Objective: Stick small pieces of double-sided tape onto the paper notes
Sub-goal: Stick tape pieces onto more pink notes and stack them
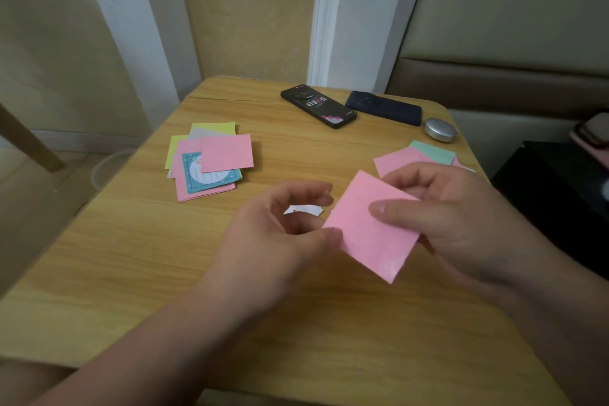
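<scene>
R hand (438, 217) grips pink note (372, 234), thumb on top, above table (131, 241) centre; L hand (280, 224) pinches its left corner. Just behind the L fingers is a white tape scrap (304, 209), can't tell if held. Best: keep note taut, press tape flat nr an edge.

Left hand (283, 234), right hand (461, 217), curled.

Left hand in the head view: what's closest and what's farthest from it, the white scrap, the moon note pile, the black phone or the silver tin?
1. White scrap, just beyond the fingers of the left hand.
2. Moon note pile, back and to the left.
3. Black phone, at the far edge.
4. Silver tin, far right corner.
</scene>
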The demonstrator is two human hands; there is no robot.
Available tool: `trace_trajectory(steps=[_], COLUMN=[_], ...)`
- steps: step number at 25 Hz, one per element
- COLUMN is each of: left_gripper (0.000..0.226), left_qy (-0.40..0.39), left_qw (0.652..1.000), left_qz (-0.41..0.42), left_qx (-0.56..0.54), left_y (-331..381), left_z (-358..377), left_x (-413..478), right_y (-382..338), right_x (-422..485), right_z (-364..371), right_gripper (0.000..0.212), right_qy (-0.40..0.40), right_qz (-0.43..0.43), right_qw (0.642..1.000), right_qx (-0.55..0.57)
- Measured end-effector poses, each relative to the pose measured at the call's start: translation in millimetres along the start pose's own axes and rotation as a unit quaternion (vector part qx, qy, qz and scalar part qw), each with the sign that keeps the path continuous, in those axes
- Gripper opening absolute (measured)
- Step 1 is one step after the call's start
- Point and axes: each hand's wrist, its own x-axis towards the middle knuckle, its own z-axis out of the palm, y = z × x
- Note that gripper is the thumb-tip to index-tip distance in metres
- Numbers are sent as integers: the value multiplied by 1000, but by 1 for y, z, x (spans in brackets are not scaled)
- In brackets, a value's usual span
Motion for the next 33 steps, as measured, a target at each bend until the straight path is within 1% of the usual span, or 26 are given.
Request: trace_trajectory(steps=[1, 2, 3, 4, 5, 6, 9, 12, 14, 16, 23, 27, 33], left_gripper=[44, 45, 46, 47, 45, 44, 40, 41, 38, 37, 36, 33, 27], left_qy=[-1, -4, -7, -9, -9, -8, -16, -34, -31, -27, -19, -23, -7], left_qw=[1000, 999, 998, 996, 994, 992, 986, 965, 949, 942, 937, 926, 872], left_qz=[1, 4, 7, 15, 28, 49, 153, 257, 302, 318, 329, 348, 413], left_qx=[-23, -44, -63, -83, -104, -114, -62, 26, 82, 107, 120, 145, 262], left_y=[-1, -2, -3, -4, -3, -3, -2, -5, -7, -8, -11, -9, -6], left_z=[1, 2, 3, 4, 3, 2, -1, 2, 3, 3, 4, 4, 4], left_x=[-1, -3, -4, -5, -6, -7, -10, -14, -14, -14, -12, -13, -12], right_y=[2, 3, 4, 4, 3, 4, 1, 1, 1, 1, 2, 2, 3], right_x=[-2, -6, -11, -16, -19, -20, -22, -24, -24, -24, -24, -25, -26], right_z=[4, 9, 15, 18, 21, 20, 20, 26, 27, 27, 24, 22, 23], right_gripper=[23, 24, 21, 13, 9, 11, 13, 16, 18, 17, 20, 18, 22], right_qy=[8, -3, -29, -50, -55, -49, -6, -1, 1, 2, -5, -6, -8], right_qz=[27, 51, 67, 73, 77, 80, 92, 97, 102, 107, 104, 108, 133], right_qw=[997, 992, 989, 988, 987, 985, 973, 967, 966, 964, 964, 960, 932], right_qx=[73, 116, 128, 128, 133, 147, 212, 235, 236, 242, 243, 259, 337])
